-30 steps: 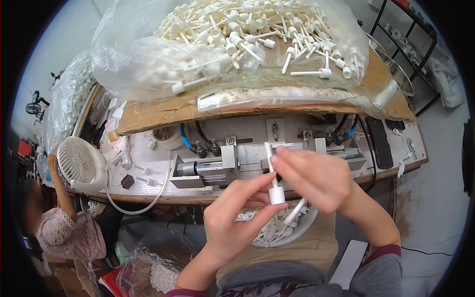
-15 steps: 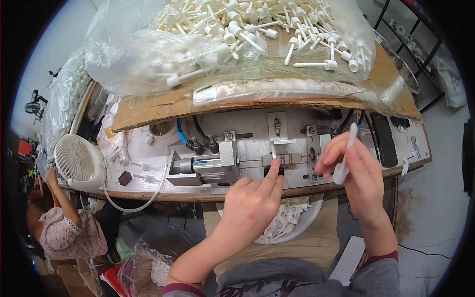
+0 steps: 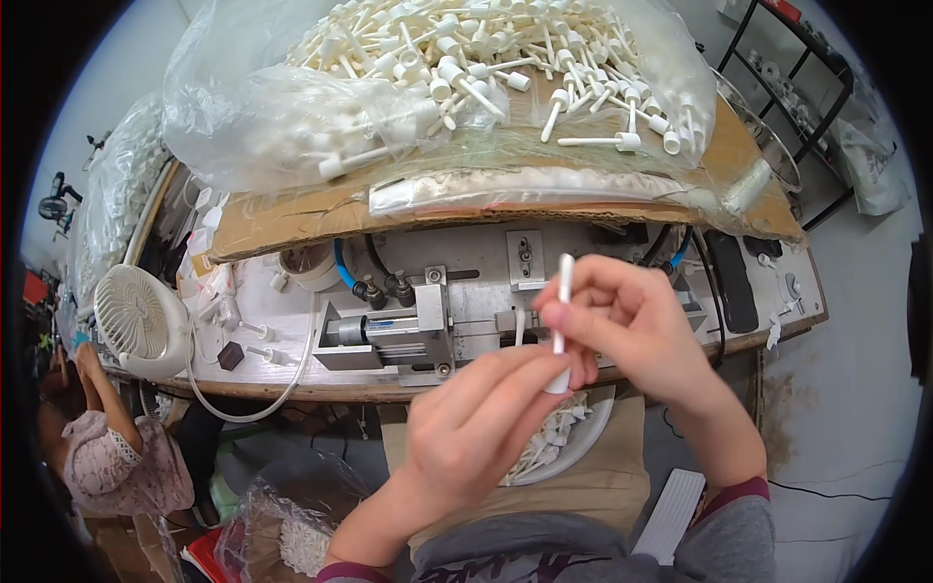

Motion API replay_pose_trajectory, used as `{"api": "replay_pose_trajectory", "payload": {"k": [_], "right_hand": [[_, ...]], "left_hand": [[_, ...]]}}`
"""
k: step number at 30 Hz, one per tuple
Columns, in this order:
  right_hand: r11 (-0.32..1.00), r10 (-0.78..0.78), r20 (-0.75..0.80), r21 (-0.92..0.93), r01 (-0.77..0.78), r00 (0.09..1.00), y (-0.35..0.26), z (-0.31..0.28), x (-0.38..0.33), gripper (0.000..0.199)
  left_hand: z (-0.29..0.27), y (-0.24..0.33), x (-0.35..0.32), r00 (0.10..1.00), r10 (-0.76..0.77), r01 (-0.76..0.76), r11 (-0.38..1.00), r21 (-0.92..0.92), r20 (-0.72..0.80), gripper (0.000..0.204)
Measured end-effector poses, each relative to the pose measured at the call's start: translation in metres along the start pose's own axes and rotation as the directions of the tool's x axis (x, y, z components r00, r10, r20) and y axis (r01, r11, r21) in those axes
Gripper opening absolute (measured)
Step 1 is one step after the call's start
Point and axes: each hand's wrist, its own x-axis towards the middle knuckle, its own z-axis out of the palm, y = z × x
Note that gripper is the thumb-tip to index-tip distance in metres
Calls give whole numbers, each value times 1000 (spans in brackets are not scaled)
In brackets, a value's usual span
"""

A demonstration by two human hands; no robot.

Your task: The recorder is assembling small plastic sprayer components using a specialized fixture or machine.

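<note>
Both my hands meet in front of the small metal clamping fixture on the bench edge. My right hand (image 3: pixel 627 325) pinches a white capped applicator stick (image 3: pixel 563 301) between thumb and fingers, its thin stem pointing up and its cap down. My left hand (image 3: pixel 476 423) is closed, with its fingertips on the cap end of that applicator. A second white stick (image 3: pixel 520 326) stands just behind my left fingers; I cannot tell whether the hand or the fixture holds it. The metal cylinder of the fixture (image 3: pixel 384 335) lies to the left, and my hands hide part of its clamping end.
A large pile of white applicators (image 3: pixel 466 58) in clear plastic lies on a cardboard shelf (image 3: pixel 292 222) above the bench. At left stands a white fan (image 3: pixel 144 316). A white bowl (image 3: pixel 595 428) of small white parts sits in my lap. Another person (image 3: pixel 121 447) sits far left.
My left hand has left the fixture, where its index finger was pressing, and come to the applicator's cap. My right hand has brought the applicator leftward to meet it. The view has shifted slightly.
</note>
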Motion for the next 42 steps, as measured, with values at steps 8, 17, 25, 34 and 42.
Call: {"api": "replay_pose_trajectory", "payload": {"k": [8, 17, 25, 34, 42], "right_hand": [[318, -596, 89, -886, 337, 798, -55, -127, 145, 32], [-392, -118, -344, -846, -362, 931, -71, -211, 147, 84], [-128, -93, -124, -982, -135, 988, -67, -179, 138, 67], [36, -207, 103, -993, 112, 973, -64, -81, 142, 36], [-62, -501, 282, -955, 291, 818, -50, -91, 121, 28]], "left_hand": [[4, -9, -20, 989, -62, 43, 989, 140, 136, 31], [20, -27, -33, 954, -28, -114, 888, 446, 299, 30], [28, -33, -26, 957, -39, -107, 874, 473, 287, 27], [26, -33, -26, 958, -48, -101, 867, 488, 283, 27], [25, -37, -30, 961, -35, -98, 883, 458, 274, 26]]}}
